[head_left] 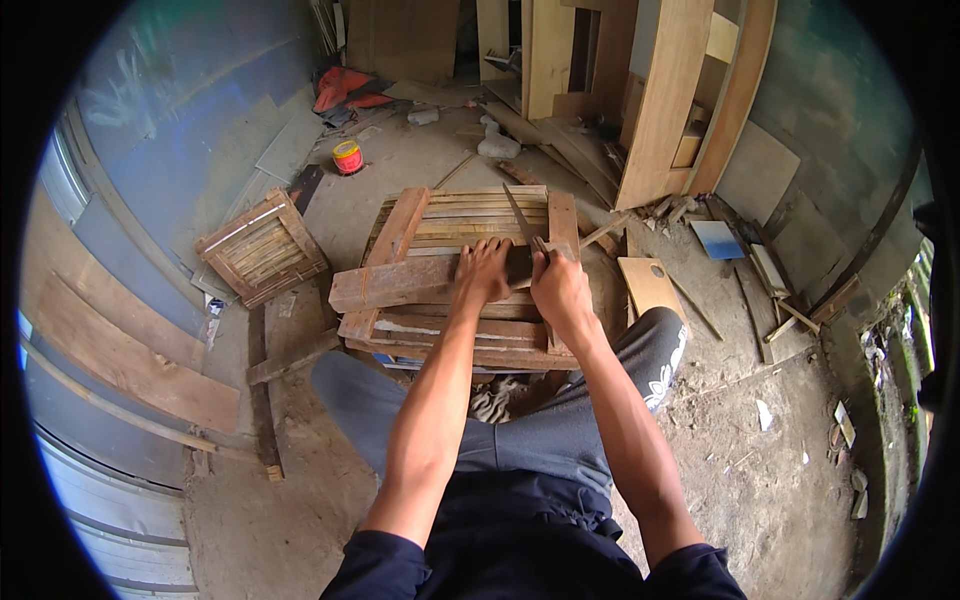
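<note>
the right hand [560, 290] was closed around the grip of a long-bladed tool [520, 212], whose tapering blade pointed forward and slightly to the left; whether its edge was toothed could not be told; the left hand [483, 270] lay with fingers spread over the right part of a thick plank [395, 284], just beside the right hand; a dark patch showed between the two hands, too shaded to make out.

the thick plank lay crosswise on a slatted wooden frame [480, 206], which was in front of the seated person, close to the knees; its end reached out past the frame's left rail; the person's grey trousers [365, 405] spread to either side, and a striped thing [490, 403] showed below the frame, hard to identify.

to the left, a smaller slatted panel [265, 250] was propped at a tilt; beyond it stood a red tub [347, 158] with a yellow top, and farther back lay a red cloth [345, 88]; on the right, a pale board with a hole [650, 290] lay near the knee, a blue-and-white panel [717, 240] lay farther off, and tall wooden boards [665, 100] stood upright behind them.
</note>
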